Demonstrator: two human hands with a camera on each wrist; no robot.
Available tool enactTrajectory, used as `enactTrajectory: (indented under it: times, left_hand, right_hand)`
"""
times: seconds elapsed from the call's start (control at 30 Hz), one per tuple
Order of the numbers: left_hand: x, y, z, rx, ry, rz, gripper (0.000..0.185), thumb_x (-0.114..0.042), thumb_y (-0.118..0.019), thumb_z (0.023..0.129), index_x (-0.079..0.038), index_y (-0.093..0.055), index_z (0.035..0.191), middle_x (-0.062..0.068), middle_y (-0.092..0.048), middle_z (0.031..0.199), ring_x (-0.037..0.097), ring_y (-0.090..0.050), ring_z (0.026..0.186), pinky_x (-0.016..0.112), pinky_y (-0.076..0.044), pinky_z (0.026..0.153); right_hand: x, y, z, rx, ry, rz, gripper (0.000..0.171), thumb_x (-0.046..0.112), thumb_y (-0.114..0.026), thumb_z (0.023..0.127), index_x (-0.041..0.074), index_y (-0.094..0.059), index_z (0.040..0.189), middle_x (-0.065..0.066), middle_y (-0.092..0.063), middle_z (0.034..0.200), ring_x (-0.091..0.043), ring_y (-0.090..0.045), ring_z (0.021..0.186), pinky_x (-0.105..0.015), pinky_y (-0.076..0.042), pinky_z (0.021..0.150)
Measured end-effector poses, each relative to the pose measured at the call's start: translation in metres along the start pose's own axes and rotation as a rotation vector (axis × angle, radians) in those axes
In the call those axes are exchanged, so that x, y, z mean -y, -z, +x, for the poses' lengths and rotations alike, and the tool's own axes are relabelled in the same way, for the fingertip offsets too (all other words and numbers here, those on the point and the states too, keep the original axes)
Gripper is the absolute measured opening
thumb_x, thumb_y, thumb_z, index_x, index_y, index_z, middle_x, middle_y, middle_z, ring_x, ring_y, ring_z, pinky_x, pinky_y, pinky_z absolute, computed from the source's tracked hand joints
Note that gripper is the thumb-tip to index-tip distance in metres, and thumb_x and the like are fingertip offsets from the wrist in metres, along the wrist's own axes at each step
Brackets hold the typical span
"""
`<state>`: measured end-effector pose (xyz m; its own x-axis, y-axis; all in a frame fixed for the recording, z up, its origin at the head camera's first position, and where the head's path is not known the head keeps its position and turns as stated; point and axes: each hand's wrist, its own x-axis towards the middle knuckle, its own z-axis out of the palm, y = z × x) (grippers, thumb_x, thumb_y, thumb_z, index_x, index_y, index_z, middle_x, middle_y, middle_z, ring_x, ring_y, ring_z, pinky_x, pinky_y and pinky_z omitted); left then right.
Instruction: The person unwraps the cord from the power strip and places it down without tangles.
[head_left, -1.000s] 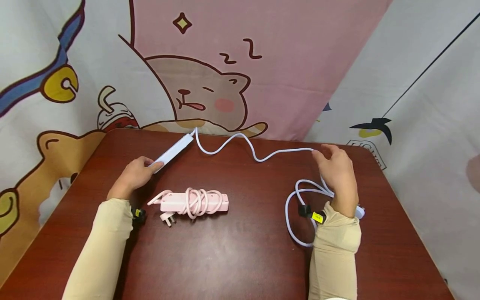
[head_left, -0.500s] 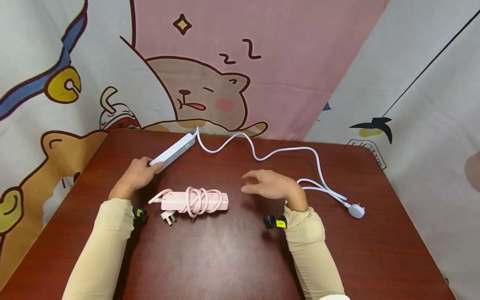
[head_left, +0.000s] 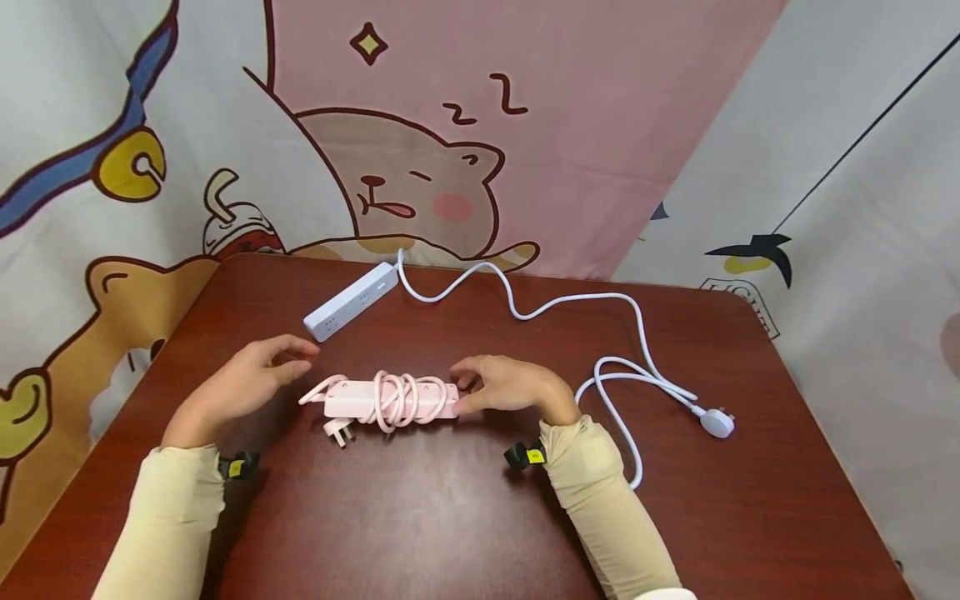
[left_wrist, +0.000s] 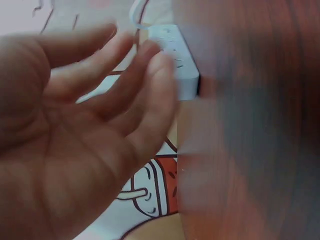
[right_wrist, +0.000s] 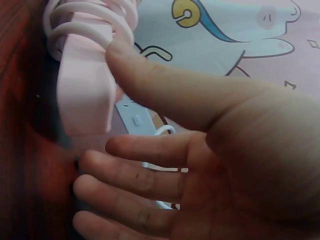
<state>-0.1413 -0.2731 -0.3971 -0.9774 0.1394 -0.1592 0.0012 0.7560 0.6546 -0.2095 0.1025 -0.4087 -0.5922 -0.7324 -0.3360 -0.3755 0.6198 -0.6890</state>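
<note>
A pink power strip (head_left: pixel 431 402) lies mid-table with its pink cord (head_left: pixel 393 398) wound round it and its plug (head_left: pixel 339 432) at the left end. My right hand (head_left: pixel 501 385) is at the strip's right end; in the right wrist view its thumb (right_wrist: pixel 150 80) touches the pink strip (right_wrist: pixel 82 95) while the fingers (right_wrist: pixel 130 175) stay fairly straight. My left hand (head_left: pixel 251 382) hovers open just left of the strip and holds nothing. The left wrist view shows the left hand's open palm (left_wrist: pixel 75 140) with a white power strip (left_wrist: pixel 180 70) beyond it.
The white power strip (head_left: pixel 351 300) lies at the far left of the brown table (head_left: pixel 450 517). Its white cable (head_left: pixel 570 298) snakes right and loops to a plug (head_left: pixel 717 422). Cartoon-print curtains (head_left: pixel 450 125) hang behind and to both sides.
My left hand let go of the white power strip and drew back toward the pink one. My right hand swept left from the white cable to the pink strip's right end.
</note>
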Motion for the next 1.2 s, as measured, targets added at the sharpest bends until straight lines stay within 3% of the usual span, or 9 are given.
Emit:
enactTrajectory:
  times: [0.07,0.17,0.37,0.53,0.63,0.83,0.97,1.2]
  left_hand:
    - [0.004,0.004,-0.010,0.101,0.004,-0.051,0.039,-0.031,-0.059,0.104,-0.010,-0.060,0.137,0.013,-0.070,0.119,0.025,-0.066,0.103,0.033,-0.051,0.086]
    - [0.009,0.005,-0.017,0.193,-0.007,-0.116,0.048,-0.038,-0.060,0.102,-0.010,-0.058,0.141,0.010,-0.070,0.121,0.021,-0.069,0.103,0.029,-0.053,0.089]
    - [0.014,-0.004,-0.016,0.258,-0.075,-0.184,0.047,-0.035,-0.066,0.099,-0.013,-0.061,0.140,0.005,-0.072,0.122,0.010,-0.067,0.099,0.024,-0.054,0.087]
    - [0.016,-0.012,-0.018,0.290,-0.103,-0.287,0.046,-0.027,-0.067,0.098,-0.010,-0.060,0.140,0.009,-0.075,0.115,0.018,-0.073,0.094,0.028,-0.059,0.083]
    - [0.014,-0.018,-0.020,0.237,-0.091,-0.296,0.049,-0.028,-0.073,0.095,-0.011,-0.061,0.140,0.007,-0.076,0.105,0.019,-0.074,0.087,0.029,-0.059,0.079]
    - [-0.007,-0.033,-0.012,0.016,-0.076,-0.178,0.060,-0.033,-0.084,0.085,-0.009,-0.063,0.136,0.007,-0.073,0.108,0.007,-0.064,0.085,0.021,-0.053,0.072]
    - [-0.025,-0.036,-0.005,-0.108,-0.072,-0.266,0.060,-0.030,-0.088,0.081,-0.009,-0.065,0.133,0.011,-0.072,0.113,0.006,-0.066,0.086,0.019,-0.055,0.072]
    - [-0.063,-0.033,0.000,-0.246,-0.199,-0.486,0.056,-0.018,-0.087,0.081,-0.012,-0.065,0.133,0.003,-0.068,0.117,0.005,-0.068,0.092,0.017,-0.058,0.079]
  right_hand:
    - [0.001,-0.003,0.004,0.012,0.013,0.006,0.064,0.033,-0.076,0.091,0.001,-0.055,0.141,-0.009,-0.070,0.123,-0.017,-0.068,0.108,-0.027,-0.053,0.094]
    - [0.003,-0.007,0.008,0.009,0.019,-0.019,0.062,0.037,-0.076,0.090,0.005,-0.058,0.141,-0.004,-0.070,0.120,-0.013,-0.066,0.105,-0.026,-0.052,0.092]
    - [0.005,-0.012,0.010,-0.021,0.084,-0.122,0.048,0.039,-0.076,0.090,0.012,-0.068,0.129,-0.003,-0.067,0.116,-0.015,-0.062,0.104,-0.026,-0.050,0.091]
    - [0.002,-0.012,0.012,-0.056,0.177,-0.230,0.038,0.037,-0.074,0.092,0.013,-0.072,0.122,-0.002,-0.069,0.114,-0.015,-0.062,0.105,-0.028,-0.050,0.094]
    - [0.000,-0.012,0.013,-0.078,0.205,-0.254,0.036,0.037,-0.071,0.095,0.012,-0.073,0.121,-0.002,-0.071,0.112,-0.016,-0.062,0.105,-0.029,-0.050,0.094]
    - [-0.003,-0.005,0.009,-0.173,0.199,-0.218,0.039,0.037,-0.070,0.096,0.012,-0.072,0.124,-0.002,-0.071,0.113,-0.016,-0.064,0.106,-0.031,-0.052,0.096]
    - [0.000,0.006,-0.005,-0.284,0.239,-0.172,0.038,0.034,-0.072,0.094,0.010,-0.072,0.124,-0.002,-0.070,0.110,-0.018,-0.064,0.103,-0.037,-0.053,0.094]
    - [0.013,0.032,-0.039,-0.474,0.311,-0.133,0.040,0.028,-0.079,0.089,0.010,-0.072,0.123,-0.001,-0.066,0.108,-0.016,-0.062,0.098,-0.040,-0.053,0.088]
